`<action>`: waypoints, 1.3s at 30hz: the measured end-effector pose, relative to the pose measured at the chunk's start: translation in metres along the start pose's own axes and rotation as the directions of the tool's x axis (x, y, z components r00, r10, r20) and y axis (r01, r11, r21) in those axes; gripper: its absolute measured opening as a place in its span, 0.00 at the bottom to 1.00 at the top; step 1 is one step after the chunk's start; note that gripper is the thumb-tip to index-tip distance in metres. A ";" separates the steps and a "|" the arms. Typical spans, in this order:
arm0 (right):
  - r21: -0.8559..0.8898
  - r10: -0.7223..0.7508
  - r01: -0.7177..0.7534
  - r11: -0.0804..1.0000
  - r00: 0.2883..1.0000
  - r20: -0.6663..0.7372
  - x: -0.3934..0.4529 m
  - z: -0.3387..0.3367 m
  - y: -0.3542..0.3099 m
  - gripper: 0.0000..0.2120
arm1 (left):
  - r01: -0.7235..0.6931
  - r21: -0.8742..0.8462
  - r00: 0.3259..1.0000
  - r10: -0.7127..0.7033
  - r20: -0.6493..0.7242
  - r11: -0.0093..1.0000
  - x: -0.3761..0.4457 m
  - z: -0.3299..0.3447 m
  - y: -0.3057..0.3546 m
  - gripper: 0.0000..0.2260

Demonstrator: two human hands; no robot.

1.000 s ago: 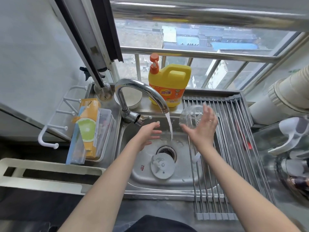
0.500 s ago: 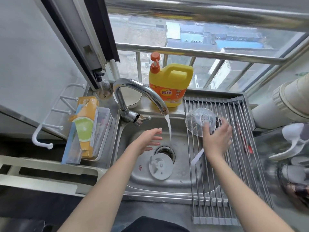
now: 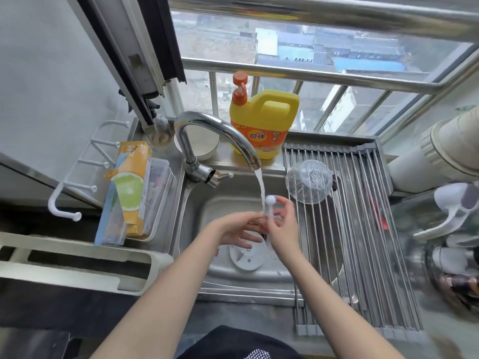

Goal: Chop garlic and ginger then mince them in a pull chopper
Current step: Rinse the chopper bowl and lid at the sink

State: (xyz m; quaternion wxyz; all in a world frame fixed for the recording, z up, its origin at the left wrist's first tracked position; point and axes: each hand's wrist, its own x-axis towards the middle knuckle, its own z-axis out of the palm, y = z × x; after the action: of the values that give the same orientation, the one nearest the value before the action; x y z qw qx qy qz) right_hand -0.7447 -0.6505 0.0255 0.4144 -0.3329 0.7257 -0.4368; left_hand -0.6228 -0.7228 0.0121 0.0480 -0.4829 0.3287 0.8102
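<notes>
Water from the tap (image 3: 217,130) runs down onto a small white chopper part (image 3: 269,207), maybe the blade post, held upright over the sink (image 3: 197,229). The right hand (image 3: 281,224) has its grip pinching this part near the bottom. The left hand (image 3: 238,229) is beside it with fingers spread, touching or nearly touching it. The clear chopper bowl (image 3: 309,181) lies upside down on the drying rack (image 3: 363,229). The white chopper lid (image 3: 246,257) rests on the sink floor. To rinse well, I think the hands should turn the part slowly under the stream and keep fingers off any sharp edges. A yellow soap bottle (image 3: 261,120) stands by the window (image 3: 311,47). A lime box (image 3: 132,187) sits to the left.
</notes>
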 end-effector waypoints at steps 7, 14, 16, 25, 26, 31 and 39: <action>0.416 0.190 -0.339 0.844 0.914 0.358 0.039 0.025 -0.029 0.05 | -0.143 -0.275 0.988 0.119 -0.101 0.951 -0.013 -0.014 -0.002 0.11; 0.270 0.077 -0.209 0.940 0.900 0.429 0.055 0.015 -0.036 0.05 | 0.000 -0.243 0.990 -0.034 -0.136 0.970 -0.016 -0.028 0.003 0.12; 0.085 0.000 -0.030 0.996 0.942 0.334 0.058 0.012 -0.041 0.06 | -0.013 -0.302 0.995 -0.016 -0.094 0.953 -0.015 -0.026 0.002 0.14; -0.229 0.019 -0.083 0.970 0.963 -0.268 0.057 -0.043 0.006 0.13 | -0.236 -0.271 0.945 0.155 -0.287 0.933 -0.008 -0.022 0.012 0.10; -0.162 0.078 -0.145 0.976 0.929 -0.362 0.055 -0.056 0.015 0.12 | -0.211 -0.216 0.945 0.142 -0.296 0.953 -0.008 -0.021 0.012 0.10; 0.111 0.312 -0.297 0.948 0.812 -0.493 0.050 -0.100 0.039 0.13 | -0.053 -0.101 0.948 0.018 -0.319 0.993 -0.003 -0.017 0.000 0.07; -0.291 -0.080 -0.105 0.951 0.825 -0.559 0.028 -0.067 0.021 0.08 | -0.025 -0.129 0.921 -0.028 -0.389 0.991 -0.004 -0.020 -0.010 0.09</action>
State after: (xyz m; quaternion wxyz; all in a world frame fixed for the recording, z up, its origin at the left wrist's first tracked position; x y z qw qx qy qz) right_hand -0.8198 -0.6415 0.0158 0.1271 -0.2447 0.8770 -0.3934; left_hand -0.6017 -0.7258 0.0040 -0.0498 -0.6367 0.2772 0.7178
